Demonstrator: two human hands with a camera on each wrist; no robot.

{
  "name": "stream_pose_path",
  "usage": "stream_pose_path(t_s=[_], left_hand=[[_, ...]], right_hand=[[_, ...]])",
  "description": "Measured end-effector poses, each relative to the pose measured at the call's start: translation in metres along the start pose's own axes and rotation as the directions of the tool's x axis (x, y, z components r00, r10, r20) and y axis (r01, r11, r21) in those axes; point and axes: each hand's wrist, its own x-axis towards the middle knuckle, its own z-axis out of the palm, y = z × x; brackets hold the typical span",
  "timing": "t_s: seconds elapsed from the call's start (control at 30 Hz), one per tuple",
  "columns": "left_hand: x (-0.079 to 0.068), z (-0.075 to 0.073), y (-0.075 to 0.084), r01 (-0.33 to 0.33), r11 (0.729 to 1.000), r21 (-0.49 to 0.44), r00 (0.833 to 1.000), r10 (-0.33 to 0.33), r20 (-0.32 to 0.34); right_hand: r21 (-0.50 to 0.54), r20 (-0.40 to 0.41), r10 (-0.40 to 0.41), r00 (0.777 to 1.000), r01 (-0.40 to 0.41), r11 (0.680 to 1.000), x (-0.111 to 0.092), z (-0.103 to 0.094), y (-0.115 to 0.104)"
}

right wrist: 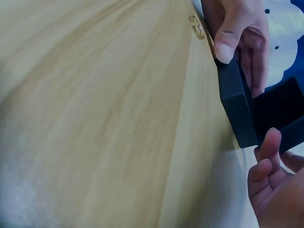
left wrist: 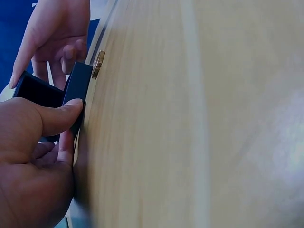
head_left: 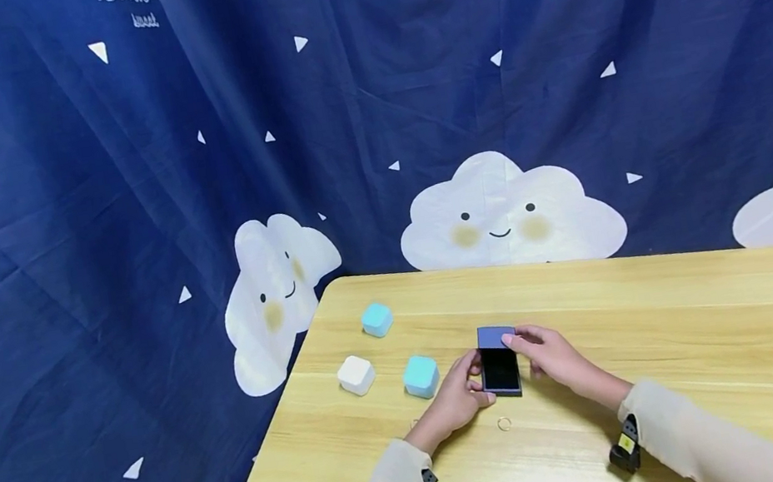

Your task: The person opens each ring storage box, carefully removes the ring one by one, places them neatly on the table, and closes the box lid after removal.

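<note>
A small dark blue jewelry box (head_left: 501,374) stands on the table with its hinged lid (head_left: 490,337) raised. My left hand (head_left: 456,395) grips the box's left side, the thumb at the front corner. With thumb and fingers, my right hand (head_left: 553,358) holds the lid at its right edge. Dark lining shows inside the box; no object can be made out in it. Just in front lies a thin gold ring (head_left: 499,427), also seen by the box in the left wrist view. A second small gold piece (head_left: 414,424) is partly hidden by my left wrist.
To the left of the hands are two light blue rounded blocks (head_left: 421,376) and a white rounded block (head_left: 356,375). The wooden table (head_left: 711,324) reaches back to a dark blue curtain (head_left: 425,100) printed with clouds.
</note>
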Motion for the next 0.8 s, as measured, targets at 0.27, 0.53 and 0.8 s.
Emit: stream_pose_path(t_s=[0.27,0.53,0.8], left_hand=[[-0.0001,0.0003,-0.0021,0.017,1.0,0.018,1.0,-0.017,0.005],[0.0005,-0.0007,-0.0013,0.011,1.0,-0.01,1.0,-0.011,0.009],[0.0009,0.0003,-0.0012,0.001,0.999,-0.042,1.0,-0.001,0.011]], right_hand=[[-0.004,0.018,-0.048,0.999,0.048,0.999,-0.0026,0.0007,0.0041],[-0.006,0.065,-0.092,0.994,0.092,0.996,-0.0053,-0.0026,0.005],[-0.015,0.098,-0.103,0.99,0.105,0.994,-0.0059,-0.0054,0.0074]])
